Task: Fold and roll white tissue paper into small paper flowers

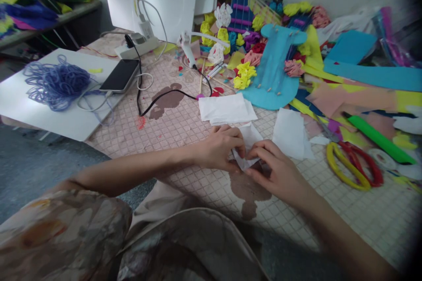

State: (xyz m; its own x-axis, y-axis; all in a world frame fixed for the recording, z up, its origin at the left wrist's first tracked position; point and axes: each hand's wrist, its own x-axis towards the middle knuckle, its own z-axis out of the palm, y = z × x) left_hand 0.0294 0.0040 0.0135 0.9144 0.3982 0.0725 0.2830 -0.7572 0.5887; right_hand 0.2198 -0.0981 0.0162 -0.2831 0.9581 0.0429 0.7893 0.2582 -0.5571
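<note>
Both my hands meet over a small piece of white tissue paper on the pink checked tablecloth. My left hand pinches the paper's left side with curled fingers. My right hand pinches its right lower edge. The paper is folded and crumpled between my fingertips. More white tissue sheets lie just beyond: a stack and a single sheet.
Scissors with yellow and red handles and a green marker lie at right. A blue foam guitar shape, paper flowers, a glue gun, a phone, a power strip and purple yarn sit farther back.
</note>
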